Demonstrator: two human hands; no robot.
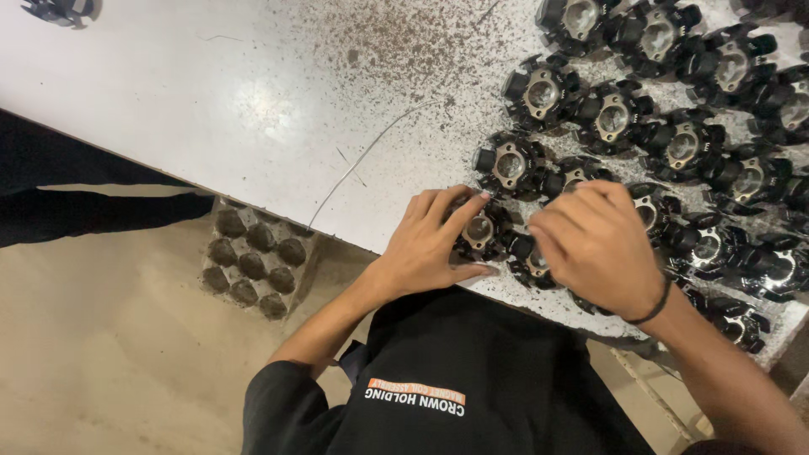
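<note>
At table edge, left hand (425, 244) cups bore-up black part (479, 229).

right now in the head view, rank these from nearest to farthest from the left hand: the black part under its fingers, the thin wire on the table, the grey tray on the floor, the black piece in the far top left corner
1. Black part, touched by the left hand.
2. Thin wire, on the table to the upper left.
3. Grey tray, down on the floor to the left; close to the wire, so this order is loose.
4. Black piece, far top left corner of the table.
</note>
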